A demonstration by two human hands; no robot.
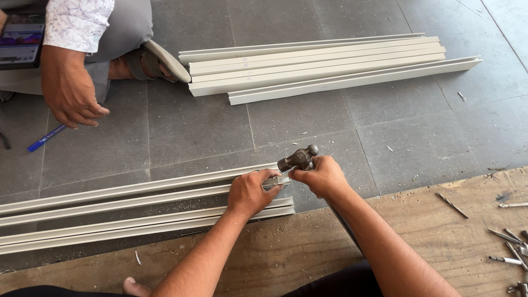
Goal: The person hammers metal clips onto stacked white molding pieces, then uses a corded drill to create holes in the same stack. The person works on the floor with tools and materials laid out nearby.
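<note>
Right hand point(323, 177) is closed around a ball-peen hammer point(297, 159), gripped high up just beneath the dark metal head; the head sits just above the end of the near profile. Left hand point(250, 192) rests on the long pale aluminium profile point(137, 204), fingers curled, thumb and forefinger pinching a small metal fitting point(279, 180) at the profile's end. The two hands nearly touch at that fitting. The profile lies flat on the grey tiled floor point(385, 143), running off to the left. A wooden board point(418, 231) lies nearer the person, with loose screws point(509, 236) at its right. Well apart, a stack of similar profiles point(324, 66) lies further back. Another person's hand point(70, 91) hangs near a blue pen point(45, 138) at upper left.
</note>
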